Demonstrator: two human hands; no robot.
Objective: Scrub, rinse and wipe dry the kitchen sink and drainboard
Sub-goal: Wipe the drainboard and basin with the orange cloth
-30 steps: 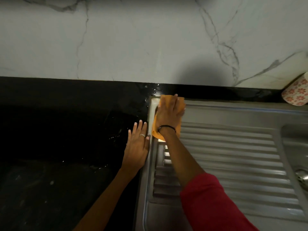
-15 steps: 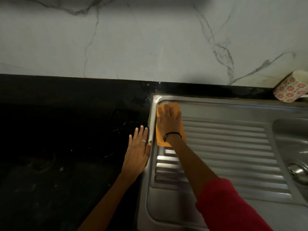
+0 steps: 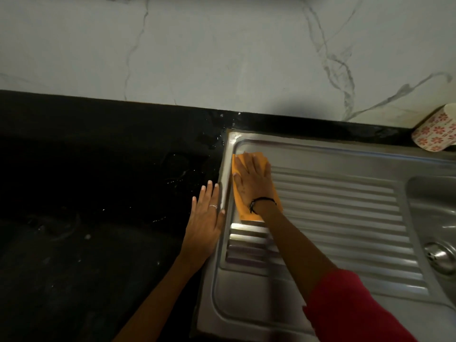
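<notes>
A steel drainboard (image 3: 340,208) with raised ribs fills the right half of the view. The sink basin (image 3: 434,208) with its drain (image 3: 441,255) lies at the far right edge. My right hand (image 3: 251,183) presses flat on an orange cloth (image 3: 274,193) at the drainboard's back left corner, fingers spread over it. My left hand (image 3: 206,218) rests flat on the black countertop, fingers together, its thumb side touching the drainboard's left rim. It holds nothing.
The black countertop (image 3: 86,193) stretches to the left, with water drops near the drainboard. A white marble wall (image 3: 222,50) rises behind. A white cup with red flowers (image 3: 435,134) lies tilted at the back right corner.
My right hand slid the orange cloth back from the far rim onto the drainboard's corner, then held near there. My left hand stayed flat beside the rim.
</notes>
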